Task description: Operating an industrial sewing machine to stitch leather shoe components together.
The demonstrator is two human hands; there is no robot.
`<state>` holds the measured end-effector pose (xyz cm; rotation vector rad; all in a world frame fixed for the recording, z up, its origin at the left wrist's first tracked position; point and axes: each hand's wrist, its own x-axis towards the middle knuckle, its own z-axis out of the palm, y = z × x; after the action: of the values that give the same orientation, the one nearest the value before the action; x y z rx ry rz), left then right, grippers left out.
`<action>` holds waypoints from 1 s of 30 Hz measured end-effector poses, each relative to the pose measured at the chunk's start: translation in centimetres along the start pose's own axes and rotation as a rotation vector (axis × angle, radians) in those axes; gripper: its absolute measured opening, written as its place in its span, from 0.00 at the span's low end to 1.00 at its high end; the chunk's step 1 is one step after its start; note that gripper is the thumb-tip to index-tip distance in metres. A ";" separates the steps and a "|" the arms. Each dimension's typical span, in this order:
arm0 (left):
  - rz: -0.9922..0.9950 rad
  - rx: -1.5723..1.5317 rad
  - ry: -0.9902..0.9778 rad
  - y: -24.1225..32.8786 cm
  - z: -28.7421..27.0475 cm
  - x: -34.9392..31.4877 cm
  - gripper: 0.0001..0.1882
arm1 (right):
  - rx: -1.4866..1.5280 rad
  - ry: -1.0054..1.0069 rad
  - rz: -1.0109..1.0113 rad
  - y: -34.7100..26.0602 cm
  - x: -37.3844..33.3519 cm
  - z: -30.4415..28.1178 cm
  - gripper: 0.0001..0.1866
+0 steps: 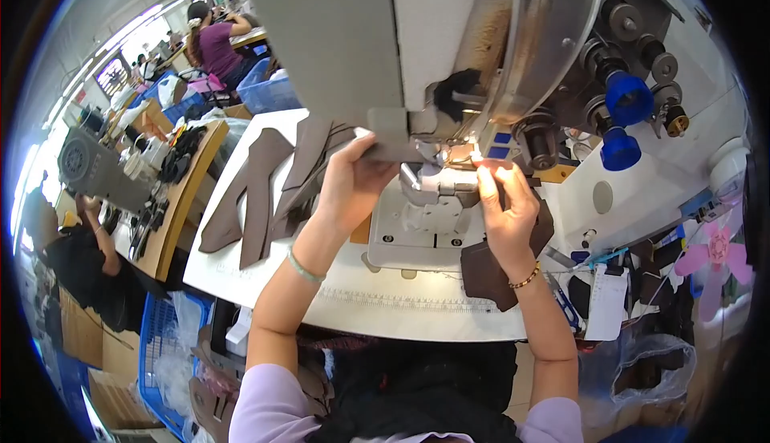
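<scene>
Brown leather piece (463, 154) is lying under the needle of the grey sewing machine (449, 58) on the white desk (401, 307), while the left hand (353, 180) and right hand (505, 202) are pinching it from both sides with fingers closed.

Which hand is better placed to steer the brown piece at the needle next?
Probably the right hand: its fingertips pinch the brown piece right beside the sewing machine's presser foot. The left hand is further off, on the machine's left side.
</scene>
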<state>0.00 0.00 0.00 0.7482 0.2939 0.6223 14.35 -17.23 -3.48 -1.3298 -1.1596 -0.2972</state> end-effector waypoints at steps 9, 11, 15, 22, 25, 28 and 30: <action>0.694 -0.063 0.169 1.8 -3.0 -7.6 0.17 | 0.038 -0.115 0.034 -6.1 -3.1 -3.2 0.04; 0.717 -0.052 0.149 0.9 -3.8 -10.5 0.17 | 0.176 -0.486 0.208 -8.3 -5.0 -2.9 0.06; 0.703 -0.101 0.030 -3.3 -3.5 -15.7 0.21 | 1.072 -0.697 0.699 -8.9 -9.8 1.2 0.31; 0.349 -0.112 0.055 -10.0 -3.6 -20.3 0.20 | 1.337 0.113 0.841 -12.2 -13.7 3.2 0.19; 0.336 -0.101 0.032 -11.4 -3.5 -20.6 0.18 | 1.285 0.146 0.795 -12.4 -14.9 1.8 0.18; 0.319 -0.148 -0.022 -12.1 -3.1 -21.2 0.16 | 1.254 0.161 0.767 -13.2 -15.6 0.7 0.18; 0.306 -0.158 -0.042 -12.4 -2.8 -21.7 0.16 | 1.246 0.166 0.750 -13.6 -16.0 0.2 0.17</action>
<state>-13.04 -18.99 -10.06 0.6574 0.0900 0.9070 -3.22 -27.90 -7.97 -0.4976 -0.4254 0.7541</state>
